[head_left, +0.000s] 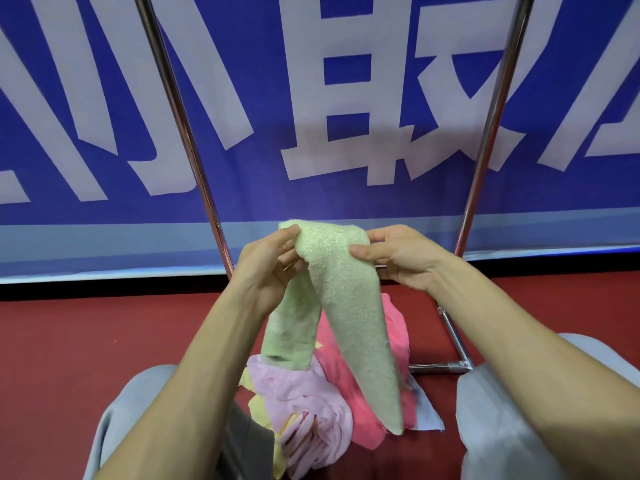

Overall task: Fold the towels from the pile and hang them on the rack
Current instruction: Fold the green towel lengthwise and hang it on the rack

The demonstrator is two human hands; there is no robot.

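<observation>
Both hands pinch a pale green terry towel (341, 289): left hand (273, 263), right hand (394, 252). Its ends hang over the near pile of pink and yellow cloths (311, 403).

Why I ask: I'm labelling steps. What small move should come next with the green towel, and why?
Probably pull the towel leftward over the fold to even it: the left hand and right hand pinch its top, and its right tail hangs lower.

Bright even indoor light, soft shadow on banner (346, 199); glints on rack poles (183, 133); wide-angle bowing at edges; slight softness overall
</observation>
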